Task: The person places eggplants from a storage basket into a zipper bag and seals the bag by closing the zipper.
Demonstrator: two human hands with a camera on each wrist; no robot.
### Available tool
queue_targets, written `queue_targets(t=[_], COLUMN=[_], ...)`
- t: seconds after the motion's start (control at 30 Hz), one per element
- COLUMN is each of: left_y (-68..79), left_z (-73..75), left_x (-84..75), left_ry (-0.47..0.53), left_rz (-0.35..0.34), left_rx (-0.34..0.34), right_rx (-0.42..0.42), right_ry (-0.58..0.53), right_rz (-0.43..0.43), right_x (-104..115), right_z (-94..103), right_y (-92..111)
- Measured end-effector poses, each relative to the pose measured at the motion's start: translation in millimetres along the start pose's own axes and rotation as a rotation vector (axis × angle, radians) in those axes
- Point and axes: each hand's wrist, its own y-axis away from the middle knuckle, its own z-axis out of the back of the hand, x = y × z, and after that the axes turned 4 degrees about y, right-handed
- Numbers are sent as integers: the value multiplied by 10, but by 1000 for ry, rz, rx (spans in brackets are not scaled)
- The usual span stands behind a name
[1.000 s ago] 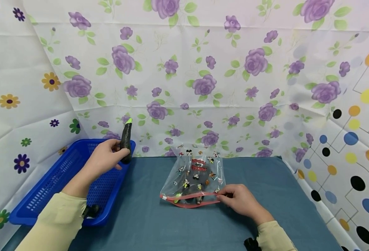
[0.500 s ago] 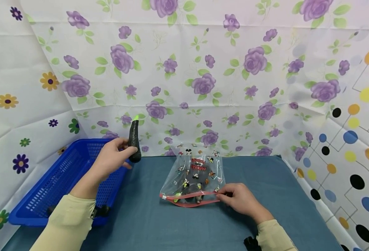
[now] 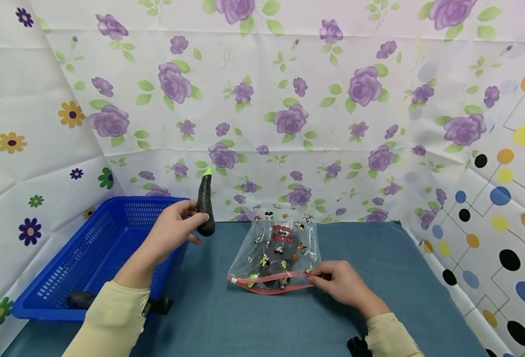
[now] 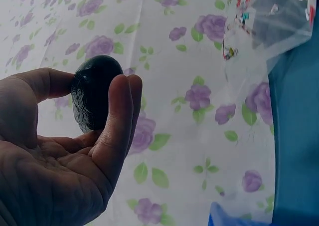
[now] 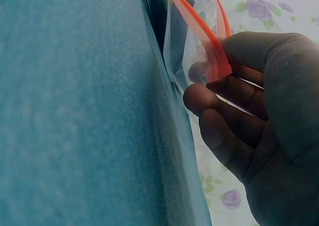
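In the head view my left hand [image 3: 177, 230] pinches a dark eggplant [image 3: 206, 203] between thumb and fingers. The eggplant stands nearly upright in the air, bright green tip uppermost, just right of the basket. Its rounded dark end [image 4: 97, 94] shows in the left wrist view. My right hand [image 3: 343, 283] pinches the right corner of a clear zip bag [image 3: 262, 248] printed with cartoon figures. The bag lies with its red-edged mouth [image 5: 204, 29] parted toward me. Dark items with a light green part are inside, partly hidden by the print.
A blue perforated basket [image 3: 97, 238] stands on the left of the teal cloth [image 3: 227, 327]. Another dark, rounded item [image 3: 80, 299] lies in its near end, partly covered by my left sleeve. Floral sheeting [image 3: 253, 124] hangs behind and at both sides.
My left hand has carried the eggplant rightward, from over the basket to just beyond its right rim. The dark item in the basket has come into view. My right hand and the bag stay put.
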Motion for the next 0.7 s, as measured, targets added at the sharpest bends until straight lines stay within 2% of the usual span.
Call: queue_targets(t=[0.33,0.7], left_y=[24,50], left_z=[-287,-526], left_x=[108,221], left_ry=[104,153], left_rz=[47,87], left_rx=[57,90], right_rx=[-10,3], right_ry=[-11,-4], right_rz=[18,8], right_x=[-15,-9], right_z=[-5,0], right_y=[5,6])
